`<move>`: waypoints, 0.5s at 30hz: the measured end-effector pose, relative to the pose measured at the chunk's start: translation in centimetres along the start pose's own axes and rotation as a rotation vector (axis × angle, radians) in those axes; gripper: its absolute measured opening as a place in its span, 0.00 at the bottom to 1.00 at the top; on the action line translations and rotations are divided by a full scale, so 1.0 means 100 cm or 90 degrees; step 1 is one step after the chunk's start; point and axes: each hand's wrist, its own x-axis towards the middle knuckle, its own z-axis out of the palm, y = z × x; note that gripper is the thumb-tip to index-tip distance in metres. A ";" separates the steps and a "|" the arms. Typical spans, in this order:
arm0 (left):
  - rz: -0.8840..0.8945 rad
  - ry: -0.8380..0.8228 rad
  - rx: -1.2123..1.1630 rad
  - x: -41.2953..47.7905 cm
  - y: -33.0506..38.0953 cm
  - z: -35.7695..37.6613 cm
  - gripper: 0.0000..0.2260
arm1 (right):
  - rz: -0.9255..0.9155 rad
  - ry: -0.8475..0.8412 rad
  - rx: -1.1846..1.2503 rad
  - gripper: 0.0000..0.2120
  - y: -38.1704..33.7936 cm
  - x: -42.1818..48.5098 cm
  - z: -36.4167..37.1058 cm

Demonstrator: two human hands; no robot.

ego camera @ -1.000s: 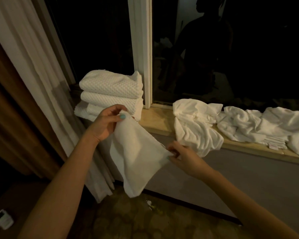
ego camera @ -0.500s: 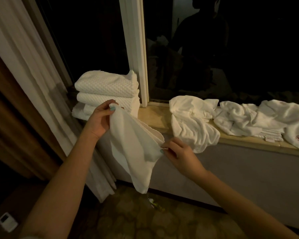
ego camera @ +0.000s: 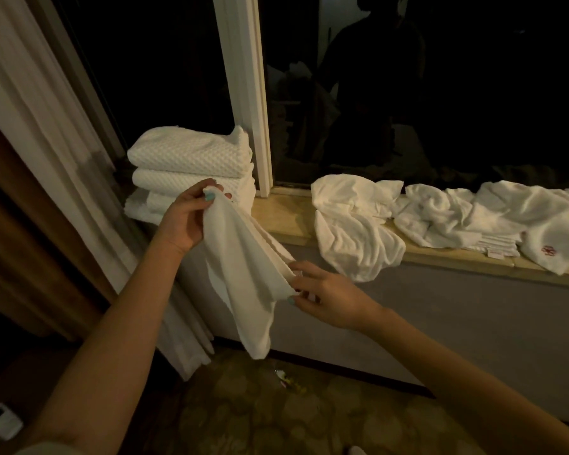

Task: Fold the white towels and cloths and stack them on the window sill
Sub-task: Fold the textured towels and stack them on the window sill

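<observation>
A small white cloth (ego camera: 243,277) hangs in the air in front of the window sill (ego camera: 286,221). My left hand (ego camera: 188,221) pinches its upper corner just in front of a stack of folded white towels (ego camera: 191,162) at the sill's left end. My right hand (ego camera: 322,297) pinches the cloth's right edge lower down, and the cloth droops between and below my two hands. Unfolded white towels (ego camera: 355,231) and crumpled cloths (ego camera: 457,215) lie along the sill to the right; one at the far right bears a red emblem (ego camera: 547,250).
A white window post (ego camera: 247,93) rises behind the stack, with dark glass on both sides. A pale curtain (ego camera: 46,133) hangs at the left beside wood panelling. A small white device (ego camera: 2,420) lies on the patterned floor at the lower left.
My two hands have come closer together, so the cloth has gone from spread flat to doubled over and drooping. My right hand has shifted its hold along the cloth's edge.
</observation>
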 end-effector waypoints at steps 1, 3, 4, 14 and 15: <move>0.002 0.005 -0.005 0.000 0.001 -0.001 0.27 | 0.000 -0.007 -0.014 0.14 0.001 0.000 -0.001; 0.008 0.007 -0.014 -0.001 0.003 -0.004 0.27 | 0.008 -0.029 -0.052 0.15 0.002 0.004 -0.004; 0.012 0.006 -0.015 -0.002 0.004 -0.005 0.27 | 0.020 -0.047 -0.065 0.16 0.002 0.006 -0.005; -0.016 0.049 0.328 0.002 0.003 -0.036 0.08 | 0.141 -0.077 -0.127 0.14 0.021 0.038 -0.065; -0.006 0.063 0.397 0.003 0.000 -0.039 0.08 | 0.146 -0.059 -0.119 0.13 0.025 0.042 -0.068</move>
